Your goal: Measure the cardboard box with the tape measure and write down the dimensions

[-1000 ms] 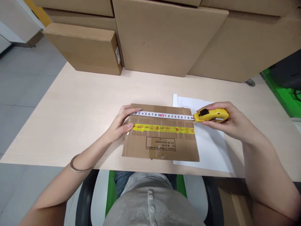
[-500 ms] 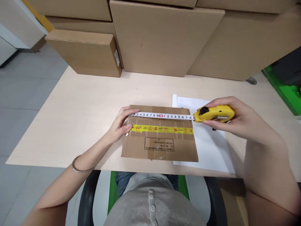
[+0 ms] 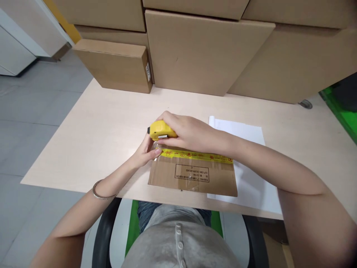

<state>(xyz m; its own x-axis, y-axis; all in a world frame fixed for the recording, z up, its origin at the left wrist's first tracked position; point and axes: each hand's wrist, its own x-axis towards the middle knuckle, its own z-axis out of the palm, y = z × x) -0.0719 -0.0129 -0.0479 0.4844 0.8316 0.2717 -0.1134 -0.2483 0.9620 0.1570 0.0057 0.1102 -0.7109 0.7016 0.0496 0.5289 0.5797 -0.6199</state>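
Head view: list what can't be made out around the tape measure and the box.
- Blade of the tape measure: covered by the right hand; whether any is out cannot be told.
- Far edge of the box: behind the right hand and forearm.
- Print on the label: too small to read.
- Fingertips of the left hand: under the tape measure; grip unclear.
- Cartons: cut off by top edge.

tape measure (image 3: 161,131): yellow case, blk tip | parcel (image 3: 192,180): brown cardbd, blk-outlined print box | packing tape (image 3: 196,155): yellow w/ red chars + smileys | paper sheet (image 3: 245,131): white | bench (image 3: 97,130): pale beige | cartons (image 3: 206,52): plain brown | bangle (image 3: 100,193): silver | floor (image 3: 36,96): grey
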